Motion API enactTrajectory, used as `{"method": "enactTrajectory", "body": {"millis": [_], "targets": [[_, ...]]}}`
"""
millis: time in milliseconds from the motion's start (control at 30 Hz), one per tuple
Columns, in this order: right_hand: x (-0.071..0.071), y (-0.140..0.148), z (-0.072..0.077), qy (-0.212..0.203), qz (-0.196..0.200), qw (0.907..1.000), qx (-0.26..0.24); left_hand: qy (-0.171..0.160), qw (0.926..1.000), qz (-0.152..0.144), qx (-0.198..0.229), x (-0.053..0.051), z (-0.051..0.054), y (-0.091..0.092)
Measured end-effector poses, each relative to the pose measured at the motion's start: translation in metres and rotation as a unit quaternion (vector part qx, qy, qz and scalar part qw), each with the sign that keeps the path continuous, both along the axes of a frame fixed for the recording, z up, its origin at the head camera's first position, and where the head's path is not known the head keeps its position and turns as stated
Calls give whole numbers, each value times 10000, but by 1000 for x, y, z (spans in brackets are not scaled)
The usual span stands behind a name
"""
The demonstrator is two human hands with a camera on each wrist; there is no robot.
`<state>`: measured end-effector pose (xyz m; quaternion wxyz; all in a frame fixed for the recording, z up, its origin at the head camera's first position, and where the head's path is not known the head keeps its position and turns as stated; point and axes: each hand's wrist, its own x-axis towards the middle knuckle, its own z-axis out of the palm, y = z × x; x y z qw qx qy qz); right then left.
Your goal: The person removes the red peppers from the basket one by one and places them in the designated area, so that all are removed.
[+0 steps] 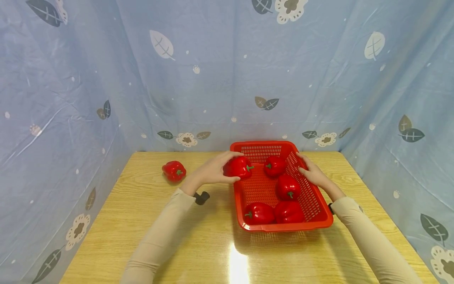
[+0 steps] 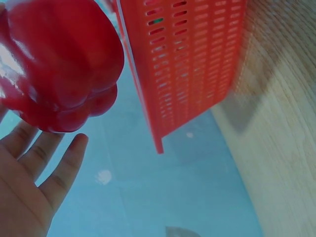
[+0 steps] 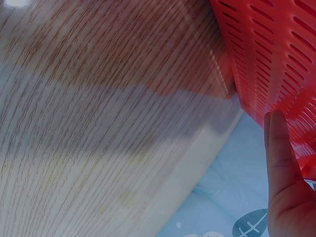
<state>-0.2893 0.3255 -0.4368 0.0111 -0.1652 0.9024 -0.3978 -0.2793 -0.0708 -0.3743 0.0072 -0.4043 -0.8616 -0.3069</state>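
My left hand point(image 1: 216, 169) grips a red bell pepper point(image 1: 239, 167) over the left rim of a red plastic basket point(image 1: 253, 185). In the left wrist view this bell pepper point(image 2: 64, 64) sits above the fingers, beside the basket's slotted wall point(image 2: 187, 64). My right hand point(image 1: 313, 172) holds the basket's right rim, thumb on the inner side. Its fingers point(image 3: 280, 148) lie straight along the outer wall in the right wrist view. Several red bell peppers lie inside the basket, among them one near the middle point(image 1: 288, 187) and one at the front left point(image 1: 259, 213).
Another red bell pepper point(image 1: 174, 171) lies on the wooden table point(image 1: 117, 232), left of the basket. A blue patterned curtain point(image 1: 198, 79) hangs behind the table and along both sides. Dark straps with a black device point(image 1: 201, 198) show at the wrists.
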Motion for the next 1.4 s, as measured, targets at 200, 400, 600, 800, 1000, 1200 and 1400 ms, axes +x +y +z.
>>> {"method": "enactTrajectory", "body": {"millis": [200, 400, 600, 800, 1000, 1200, 1400], "targets": [[-1, 0, -1, -10, 26, 10000, -33, 49, 10000, 70, -25, 1, -2, -5], [0, 0, 1, -48, -26, 10000, 79, 99, 9996, 221, -129, 0, -5, -10], [2, -1, 2, -33, -47, 9999, 106, 200, 9995, 248, -37, -2, -11, -17], [2, -1, 1, 39, -3, 10000, 91, 63, 9997, 233, 49, -2, -12, -25], [2, -1, 1, -5, -19, 10000, 28, 67, 9996, 241, 122, -4, -14, -32], [0, 0, -1, -4, -18, 10000, -19, -94, 9994, 264, 206, -6, -17, -38], [0, 0, -1, -30, -7, 10000, -21, -250, 9986, 444, 166, -6, -20, -44]]}}
